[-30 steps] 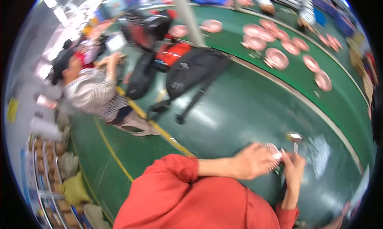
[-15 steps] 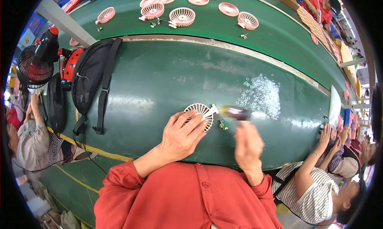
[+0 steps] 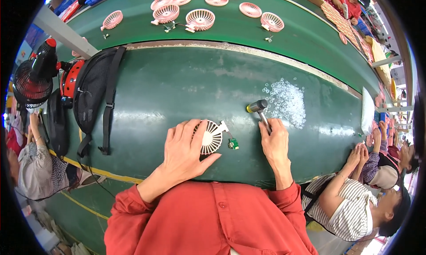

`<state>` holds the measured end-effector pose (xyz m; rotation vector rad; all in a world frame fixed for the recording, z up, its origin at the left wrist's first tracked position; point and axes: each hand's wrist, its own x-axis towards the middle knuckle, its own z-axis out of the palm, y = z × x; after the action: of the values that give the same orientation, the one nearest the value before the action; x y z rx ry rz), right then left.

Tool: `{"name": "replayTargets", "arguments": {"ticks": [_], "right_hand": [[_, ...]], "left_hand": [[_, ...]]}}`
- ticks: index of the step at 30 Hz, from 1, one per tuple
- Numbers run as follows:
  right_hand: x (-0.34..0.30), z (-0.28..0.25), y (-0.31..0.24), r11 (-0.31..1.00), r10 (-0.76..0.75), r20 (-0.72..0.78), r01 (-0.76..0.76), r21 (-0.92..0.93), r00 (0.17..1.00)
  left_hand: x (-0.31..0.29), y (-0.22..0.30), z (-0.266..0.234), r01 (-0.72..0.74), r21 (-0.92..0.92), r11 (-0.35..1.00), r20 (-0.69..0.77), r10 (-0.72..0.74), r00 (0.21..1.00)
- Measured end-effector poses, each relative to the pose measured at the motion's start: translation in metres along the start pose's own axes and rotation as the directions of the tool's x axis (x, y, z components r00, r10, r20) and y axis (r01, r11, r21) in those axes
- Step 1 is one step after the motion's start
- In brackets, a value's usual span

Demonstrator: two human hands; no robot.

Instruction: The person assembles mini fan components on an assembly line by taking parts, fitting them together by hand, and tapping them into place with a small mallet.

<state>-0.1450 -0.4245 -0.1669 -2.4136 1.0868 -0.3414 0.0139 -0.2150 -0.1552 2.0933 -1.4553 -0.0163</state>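
Observation:
A small mallet (image 3: 257, 106) with a black head and a yellowish end face is gripped by its metal handle in my right hand (image 3: 275, 144). Its head is raised to the right of a round white fan grille (image 3: 211, 138) on the table. My left hand (image 3: 183, 150) holds the grille's left side between index finger and thumb, the other fingers stretched out. The fingers hide the grille's left edge. From its short white neck (image 3: 222, 126), thin wires run to a little green circuit board (image 3: 233, 143).
Small clear rings (image 3: 288, 102) lie heaped beyond my right hand. A black mesh bag (image 3: 92, 90) and a black fan (image 3: 34, 77) stand at left. Several pink grilles (image 3: 200, 19) sit on the green belt beyond the ledge (image 3: 248, 51). Co-workers sit on both sides.
The mallet, blurred beside the grille's neck before, is now farther right and sharp. My left hand has slid left off the grille's middle to its edge, and the grille has shifted left.

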Motion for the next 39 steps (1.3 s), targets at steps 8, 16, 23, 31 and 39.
{"name": "replayTargets", "arguments": {"ticks": [8,16,23,31,39], "right_hand": [[0.002,-0.022,-0.024,0.566,0.224,0.378,-0.435,0.7,0.899],[0.007,-0.014,-0.03,0.043,-0.03,0.695,-0.694,0.719,0.719],[0.006,-0.002,-0.023,-0.033,-0.192,0.721,-0.739,0.673,0.666],[0.003,-0.001,-0.029,0.043,-0.131,0.69,-0.692,0.721,0.712],[-0.01,0.008,-0.033,0.139,-0.058,0.528,-0.517,0.845,0.847]], "left_hand": [[0.005,-0.005,0.013,0.034,-0.101,0.994,0.0,-0.034,0.999],[0.011,0.003,0.01,-0.127,-0.412,0.903,-0.098,0.094,0.991],[0.015,0.007,0.012,-0.12,-0.451,0.885,-0.078,0.094,0.992],[0.014,0.005,0.015,-0.045,-0.487,0.872,-0.024,0.038,0.999],[0.014,0.004,0.014,0.065,-0.555,0.829,0.039,-0.052,0.998]]}}
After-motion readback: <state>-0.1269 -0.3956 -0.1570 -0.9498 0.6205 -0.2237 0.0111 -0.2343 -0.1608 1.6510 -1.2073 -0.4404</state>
